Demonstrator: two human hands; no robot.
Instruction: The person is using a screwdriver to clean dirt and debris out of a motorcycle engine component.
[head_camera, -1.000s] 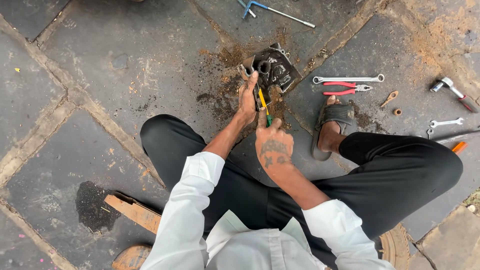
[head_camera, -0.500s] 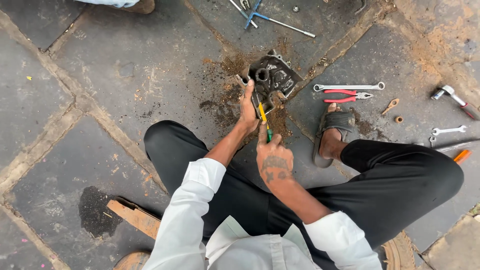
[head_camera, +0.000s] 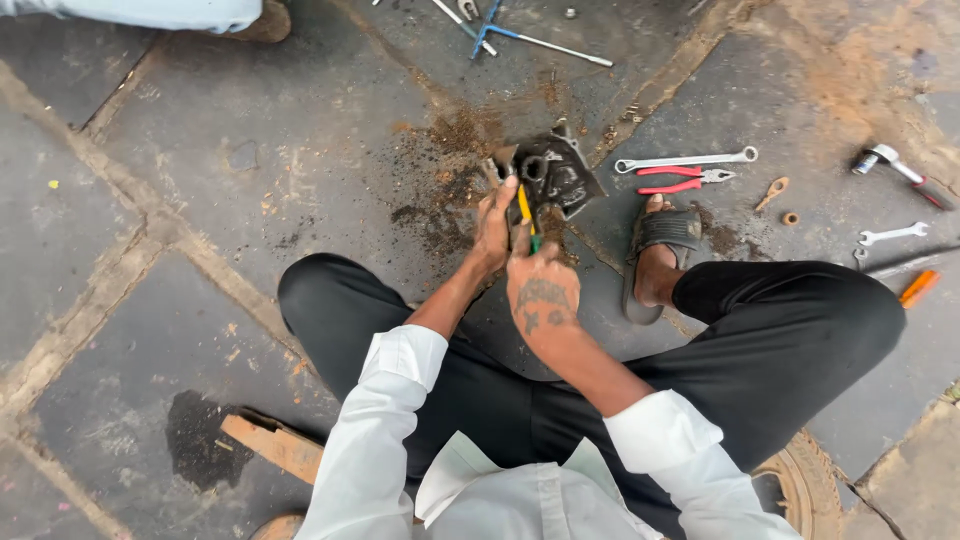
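The dark metal engine part (head_camera: 553, 175) lies on the stone floor (head_camera: 250, 150) just ahead of the seated person's knees, beside a patch of rusty grit. A yellow-and-green-handled screwdriver (head_camera: 526, 215) runs from the right hand (head_camera: 540, 290) forward into the part, its long axis pointing away from the body. The right hand's grip is closed on the handle; the left hand (head_camera: 495, 225), nearer the part, presses on its near edge, fingers curled. A spanner (head_camera: 685, 159) and red pliers (head_camera: 685, 182) lie to the right.

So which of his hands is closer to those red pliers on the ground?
Right. The right hand sits below-left of the red pliers, holding a screwdriver; the left hand lies farther left, against the dark metal part.
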